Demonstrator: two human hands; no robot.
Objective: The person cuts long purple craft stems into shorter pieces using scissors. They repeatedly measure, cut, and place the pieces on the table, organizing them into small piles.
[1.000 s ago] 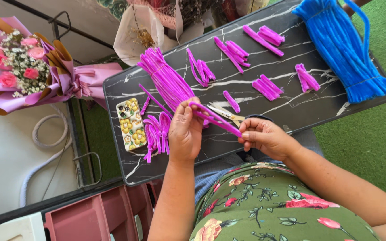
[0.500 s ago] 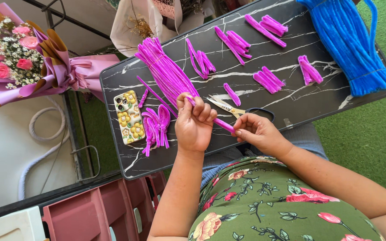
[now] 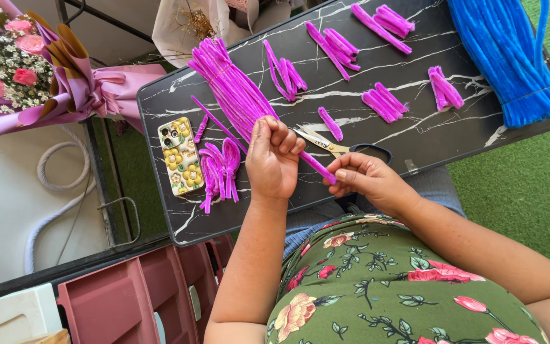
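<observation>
Over on my far left, off the table, lies a bouquet [image 3: 14, 57] of pink roses wrapped in purple paper, and below it a white hose [image 3: 52, 191] curls on the pale floor. Next comes the black marble-patterned table [image 3: 224, 216], with a phone [image 3: 181, 156] in a yellow flower case lying flat near its left edge. Just beside the phone sits a small heap of bent magenta pieces [image 3: 221, 167]. Above that, a long bundle of magenta pipe cleaners [image 3: 233, 89] runs diagonally toward my hands.

My left hand [image 3: 275, 159] is closed, fingers curled in and pinching one end of a short magenta pipe cleaner [image 3: 318, 168]. That piece slants down to my right hand [image 3: 367, 181], whose thumb and fingers are shut on its other end, so it stretches between both hands just above the near edge of the table.

Behind my hands a pair of scissors [image 3: 338, 146] rests flat on the table, with a single short magenta piece [image 3: 330, 123] just beyond it. Further right, several small piles of cut magenta pieces [image 3: 383, 102] are spread across the tabletop. At the far right end lies a thick bundle of blue pipe cleaners [image 3: 510, 57], and green turf [image 3: 529, 185] shows past the table edge.
</observation>
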